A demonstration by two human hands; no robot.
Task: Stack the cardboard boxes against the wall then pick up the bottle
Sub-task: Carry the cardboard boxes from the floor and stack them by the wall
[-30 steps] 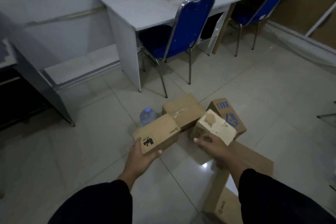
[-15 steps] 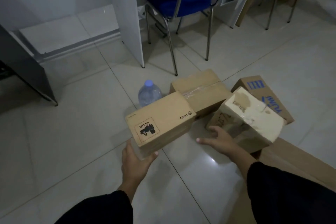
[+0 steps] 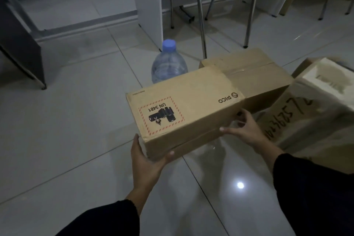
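I have both hands closed on the PICO box (image 3: 183, 105) at frame centre: left hand (image 3: 145, 161) under its near corner, right hand (image 3: 247, 128) gripping its right end.

PICO box (image 3: 183, 105) before bottle (image 3: 169, 65) | taped box (image 3: 254, 74) behind-right | paper-wrapped box (image 3: 321, 101) far right

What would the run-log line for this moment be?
phase: lifting first box | left hand: under PICO box | right hand: on its right end | bottle: upright behind, untouched

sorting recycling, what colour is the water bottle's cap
Light blue cap on the clear plastic bottle; head view.
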